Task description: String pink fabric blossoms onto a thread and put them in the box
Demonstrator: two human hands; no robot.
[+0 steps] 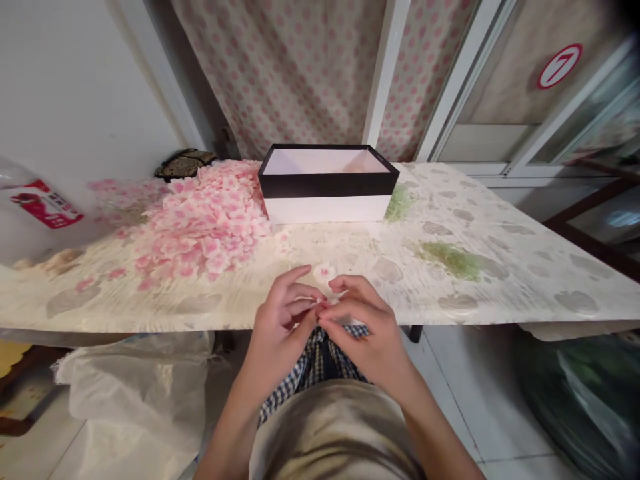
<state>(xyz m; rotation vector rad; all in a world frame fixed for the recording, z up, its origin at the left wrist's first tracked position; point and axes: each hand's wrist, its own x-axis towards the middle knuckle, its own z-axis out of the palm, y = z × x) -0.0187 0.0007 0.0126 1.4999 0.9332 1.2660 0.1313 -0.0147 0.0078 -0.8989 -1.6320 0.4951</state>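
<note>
My left hand [290, 313] and my right hand [363, 317] meet at the table's front edge, fingertips nearly together. Both are pinched around a small pinkish piece [324, 303], mostly hidden by the fingers. Just beyond my fingertips, a single pale flower [325, 271] with a pink centre lies on the patterned tablecloth [300, 252]. A large heap of pink flower petals [200, 220] spreads to the left. Behind the hands stands an open box [327, 208], white below with a black rim.
Green thread-like bits [450, 260] lie on the right, with more green [399, 203] beside the box. A dark patterned item [185, 163] sits behind the petals. A white sack [140, 400] is below left, a plastic package [45, 203] at far left.
</note>
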